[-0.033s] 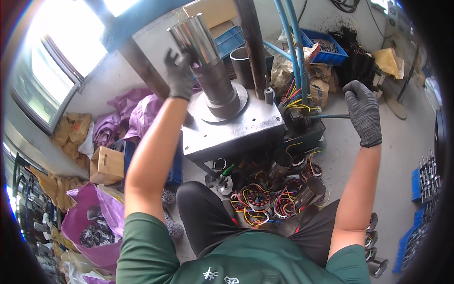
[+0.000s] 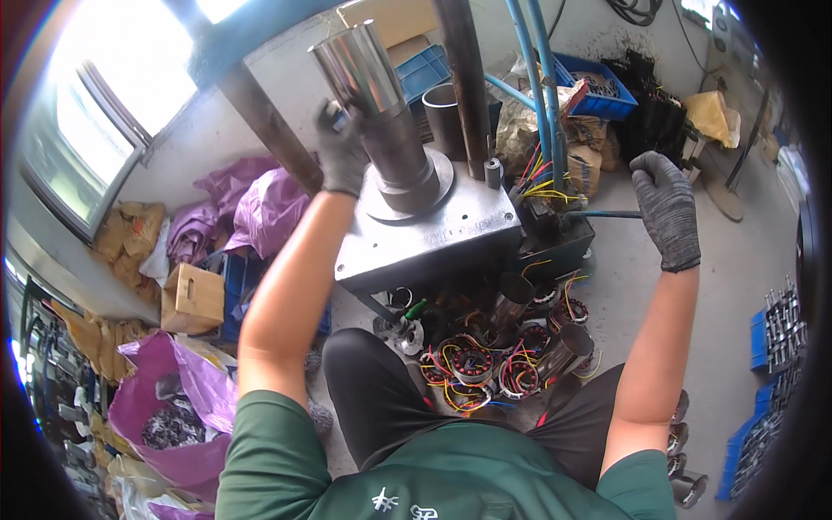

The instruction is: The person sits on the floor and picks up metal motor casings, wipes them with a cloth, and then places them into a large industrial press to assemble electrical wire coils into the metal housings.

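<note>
My left hand (image 2: 342,152), in a dark grey glove, is raised beside an upright metal column on the press table. Motion smears its fingers, and I cannot tell whether they touch the column. A shiny steel sleeve (image 2: 360,69) forms the column's top, above a darker stepped cylinder (image 2: 399,152) with a round flange (image 2: 438,186). To the right, my gloved right hand (image 2: 667,208) is closed at the end of a thin dark lever (image 2: 607,213). The part of the lever inside the fist is hidden.
Wound stators (image 2: 472,362) with coloured wires and steel sleeves (image 2: 568,347) crowd the floor below the metal table (image 2: 433,238). Press posts (image 2: 464,95) rise behind it. Purple sacks (image 2: 273,212) and a cardboard box (image 2: 192,299) stand left; blue trays (image 2: 758,342) of shafts lie right.
My left hand has shifted slightly right and down, closer to the column, its spread fingers now blurred. My right hand stays at the lever. The view has tilted a little.
</note>
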The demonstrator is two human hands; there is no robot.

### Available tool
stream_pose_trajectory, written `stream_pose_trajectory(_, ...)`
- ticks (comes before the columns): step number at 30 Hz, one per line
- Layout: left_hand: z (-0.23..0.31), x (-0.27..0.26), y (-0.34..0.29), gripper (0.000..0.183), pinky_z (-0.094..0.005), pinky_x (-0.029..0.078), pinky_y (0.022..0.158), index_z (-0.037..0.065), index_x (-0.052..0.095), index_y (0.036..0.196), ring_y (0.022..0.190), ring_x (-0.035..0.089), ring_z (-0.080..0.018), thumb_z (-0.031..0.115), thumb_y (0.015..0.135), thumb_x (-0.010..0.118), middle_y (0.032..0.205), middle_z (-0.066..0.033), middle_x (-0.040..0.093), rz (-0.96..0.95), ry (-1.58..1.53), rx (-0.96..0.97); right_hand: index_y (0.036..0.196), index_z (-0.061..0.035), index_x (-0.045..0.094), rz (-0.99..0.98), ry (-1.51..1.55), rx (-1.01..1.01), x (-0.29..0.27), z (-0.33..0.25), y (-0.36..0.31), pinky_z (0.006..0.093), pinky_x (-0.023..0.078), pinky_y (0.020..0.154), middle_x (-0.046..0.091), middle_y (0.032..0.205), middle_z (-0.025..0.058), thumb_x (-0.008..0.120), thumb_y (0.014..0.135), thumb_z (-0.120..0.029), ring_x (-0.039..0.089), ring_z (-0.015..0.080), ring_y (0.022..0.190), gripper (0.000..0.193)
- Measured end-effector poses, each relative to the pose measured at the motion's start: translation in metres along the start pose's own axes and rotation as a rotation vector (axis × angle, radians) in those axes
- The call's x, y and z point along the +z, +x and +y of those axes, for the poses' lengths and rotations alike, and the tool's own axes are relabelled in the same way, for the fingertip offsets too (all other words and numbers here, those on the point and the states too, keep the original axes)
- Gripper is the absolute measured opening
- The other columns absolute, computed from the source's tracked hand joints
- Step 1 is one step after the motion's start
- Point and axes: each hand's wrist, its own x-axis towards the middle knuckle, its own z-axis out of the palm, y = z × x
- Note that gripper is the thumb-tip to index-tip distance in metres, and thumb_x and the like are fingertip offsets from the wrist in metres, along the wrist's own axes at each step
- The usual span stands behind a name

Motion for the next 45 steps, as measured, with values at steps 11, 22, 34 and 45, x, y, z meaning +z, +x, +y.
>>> stream_pose_trajectory(11, -0.075, -0.011, -0.16, 0.071, -0.041, 0.036, 0.117, 0.0, 0.044, 0.143, 0.136, 0.046, -0.0374, 0.007, 0.08, 0.076, 0.143, -0.0227, 0.049, 0.015, 0.437, -0.193, 0.125, -0.0107, 0.064, -0.847, -0.444, -0.322, -0.026, -0.037, -0.048, 0.0449, 0.057, 0.083, 0.07, 0.107, 0.0177, 0.069, 0.078, -0.017, 0.068, 0.0375, 0.092, 0.047)
stream_pose_trajectory(22, -0.031, 0.008, -0.157, 0.081, -0.0487, 0.03, 0.12, 0.0, 0.039, 0.146, 0.144, 0.031, -0.0438, 0.014, 0.076, 0.079, 0.147, -0.0227, 0.039, -0.022, 0.825, -0.227, 0.074, -0.0085, 0.071, -0.939, -0.455, -0.061, -0.026, -0.029, -0.148, 0.0456, 0.054, 0.068, 0.068, 0.074, 0.0154, 0.068, 0.08, -0.032, 0.068, 0.0354, 0.073, 0.024)
stream_pose_trajectory(34, -0.039, -0.003, -0.157, 0.083, -0.0504, 0.03, 0.12, 0.003, 0.039, 0.147, 0.143, 0.033, -0.0436, 0.014, 0.075, 0.077, 0.148, -0.0229, 0.039, -0.023, 0.773, -0.223, 0.071, -0.0038, 0.067, -0.728, -0.379, 0.102, -0.02, -0.03, -0.16, 0.0476, 0.05, 0.063, 0.063, 0.07, 0.0183, 0.073, 0.08, -0.028, 0.064, 0.0381, 0.068, 0.027)
stream_pose_trajectory(45, -0.045, -0.012, -0.154, 0.08, -0.0536, 0.031, 0.117, 0.006, 0.045, 0.145, 0.137, 0.038, -0.0427, 0.017, 0.072, 0.077, 0.142, -0.0208, 0.045, 0.009, 0.734, -0.17, 0.078, 0.0023, 0.068, -0.675, -0.303, 0.096, -0.021, -0.019, -0.163, 0.0403, 0.047, 0.054, 0.063, 0.065, 0.018, 0.073, 0.082, -0.014, 0.06, 0.0287, 0.054, 0.018)
